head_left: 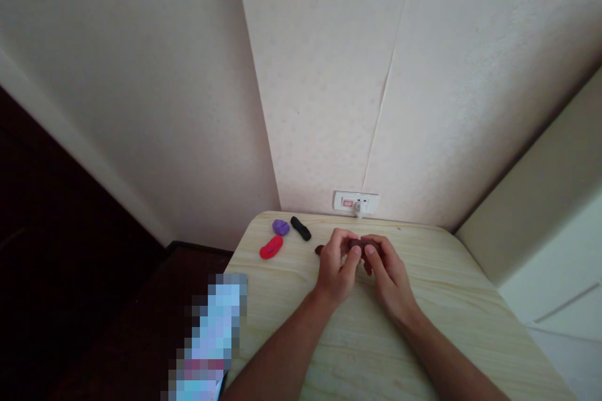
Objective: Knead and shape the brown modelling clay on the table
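Pinching a brown lump lengthwise between 2 bare hands

The brown lump (363, 243) is held just above the bench (451, 301) or against it; which of the 2 cannot be told. It sits toward the far side of the top, in front of a wall socket. Its long axis runs roughly left to right across the view, with 1 end toward each hand. The left hand (337, 270) has its grip closed on the left end, and the right hand (391, 270) has its grip closed on the right end. Both thumbs press the near side, their tips close together, while the curled fingers cover much of the rest, so the lump's full outline is hidden.

A smaller brown piece (318, 250) shows just left of the left hand, partly covered by it.

Farther left lie 3 more pieces, well apart from the brown lump. The black piece (301, 229) is a short bar slanting from far left to near right. The purple piece (281, 227) is rounder, just left of it. The red piece (271, 247) is an elongated oval, nearer the person, its right end angled away toward the back.

Behind the bench, the white socket plate (371, 205) on the wall (324, 88) has a white plug (358, 209) in it.
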Available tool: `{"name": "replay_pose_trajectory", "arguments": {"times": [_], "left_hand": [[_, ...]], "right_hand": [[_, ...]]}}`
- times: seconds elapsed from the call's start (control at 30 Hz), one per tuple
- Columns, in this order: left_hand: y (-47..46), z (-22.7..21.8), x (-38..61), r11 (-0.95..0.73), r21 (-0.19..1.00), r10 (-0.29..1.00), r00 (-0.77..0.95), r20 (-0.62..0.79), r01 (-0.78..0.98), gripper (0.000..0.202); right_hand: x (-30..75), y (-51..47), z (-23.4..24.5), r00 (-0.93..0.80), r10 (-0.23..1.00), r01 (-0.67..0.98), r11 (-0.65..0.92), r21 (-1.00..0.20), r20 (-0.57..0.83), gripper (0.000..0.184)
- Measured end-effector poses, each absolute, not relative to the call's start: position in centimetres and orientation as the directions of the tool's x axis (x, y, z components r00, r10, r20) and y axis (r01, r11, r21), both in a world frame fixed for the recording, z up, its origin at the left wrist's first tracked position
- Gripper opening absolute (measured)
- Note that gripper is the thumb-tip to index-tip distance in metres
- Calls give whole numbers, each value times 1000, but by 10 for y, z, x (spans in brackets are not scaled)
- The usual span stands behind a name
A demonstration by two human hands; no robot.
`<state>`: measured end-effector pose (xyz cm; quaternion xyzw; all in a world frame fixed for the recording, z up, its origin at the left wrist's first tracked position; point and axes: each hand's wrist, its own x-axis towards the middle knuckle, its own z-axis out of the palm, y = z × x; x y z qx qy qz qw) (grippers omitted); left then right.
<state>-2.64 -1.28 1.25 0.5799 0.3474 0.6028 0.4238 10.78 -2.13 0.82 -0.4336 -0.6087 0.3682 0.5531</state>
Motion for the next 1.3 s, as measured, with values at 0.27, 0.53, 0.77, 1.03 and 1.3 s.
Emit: {"name": "replay_pose_trajectory", "arguments": {"times": [0.27,0.53,0.77,1.03,1.3], "left_hand": [[-7,14,-23,-435,890,898,-135,419,-133,28],[-6,16,-27,-445,890,892,-135,432,-95,24],[-6,16,-26,-452,884,892,-81,445,-119,31],[-17,27,-24,-406,914,911,70,406,-11,22],[-16,28,-28,-526,815,848,77,524,245,27]], "right_hand": [[103,-22,6,25,922,34,385,-922,386,31],[106,-13,1,74,871,201,463,-863,485,25],[106,-14,1,92,850,276,479,-833,519,42],[112,-14,7,-35,763,454,587,-670,645,56],[116,-13,17,-190,724,571,631,-526,663,58]]}}
